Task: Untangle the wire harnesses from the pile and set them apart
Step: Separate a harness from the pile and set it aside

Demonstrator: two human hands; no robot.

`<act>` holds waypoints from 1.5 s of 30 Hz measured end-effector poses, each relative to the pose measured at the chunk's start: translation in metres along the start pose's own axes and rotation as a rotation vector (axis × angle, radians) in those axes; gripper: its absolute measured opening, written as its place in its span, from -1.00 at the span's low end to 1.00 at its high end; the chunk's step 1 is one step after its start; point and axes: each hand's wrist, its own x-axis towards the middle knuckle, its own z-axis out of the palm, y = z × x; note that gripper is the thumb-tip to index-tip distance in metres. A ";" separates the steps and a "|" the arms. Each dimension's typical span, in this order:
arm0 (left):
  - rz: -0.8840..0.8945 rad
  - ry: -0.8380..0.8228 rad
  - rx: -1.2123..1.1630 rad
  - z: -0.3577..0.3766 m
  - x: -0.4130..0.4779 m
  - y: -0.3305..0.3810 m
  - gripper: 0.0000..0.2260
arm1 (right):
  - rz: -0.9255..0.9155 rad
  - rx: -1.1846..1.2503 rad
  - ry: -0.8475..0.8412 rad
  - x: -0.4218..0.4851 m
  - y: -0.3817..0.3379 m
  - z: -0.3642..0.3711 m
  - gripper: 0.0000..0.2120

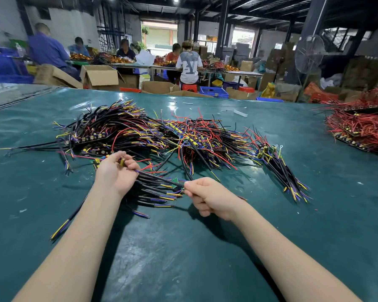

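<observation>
A big tangled pile of wire harnesses (162, 136) lies across the middle of the green table (183, 247): black sleeved cables with red, yellow and purple ends and small boards. My left hand (116, 171) grips the board end of one harness bundle (155, 188), whose black cables fan out to the right just in front of the pile. My right hand (207, 197) pinches the tip of one cable from that bundle between thumb and fingers. A smaller group of harnesses (286, 168) lies at the pile's right end.
A separate heap of red-wired harnesses (358, 127) sits at the table's far right edge. Loose cables (59, 229) lie under my left forearm. Beyond the table are cardboard boxes (100, 76), blue crates, a standing fan (309, 54) and several seated people at other tables.
</observation>
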 end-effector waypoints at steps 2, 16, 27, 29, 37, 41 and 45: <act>0.033 -0.020 0.075 0.001 -0.002 -0.002 -0.78 | -0.024 0.031 0.042 0.000 0.001 -0.002 -0.62; 0.176 -0.024 0.274 -0.004 0.001 -0.005 -0.77 | -0.222 -0.650 -0.273 -0.009 -0.010 0.025 -0.62; 0.125 -0.034 0.218 -0.006 -0.004 0.001 -0.76 | -0.106 -0.639 -0.317 -0.016 -0.015 0.012 -0.76; 0.113 -0.034 0.222 -0.004 -0.006 0.000 -0.77 | -0.119 -0.901 -0.227 -0.016 -0.014 0.001 -0.74; -0.107 -0.339 0.773 0.017 -0.030 -0.032 -0.85 | -0.233 -0.062 0.200 -0.013 -0.012 -0.019 -0.75; -0.310 -0.511 1.060 0.021 -0.041 -0.059 -0.87 | -0.266 0.235 0.284 -0.003 -0.005 -0.010 -0.86; -0.346 -0.550 1.137 0.017 -0.043 -0.062 -0.85 | -0.190 0.238 0.287 -0.001 -0.001 -0.009 -0.87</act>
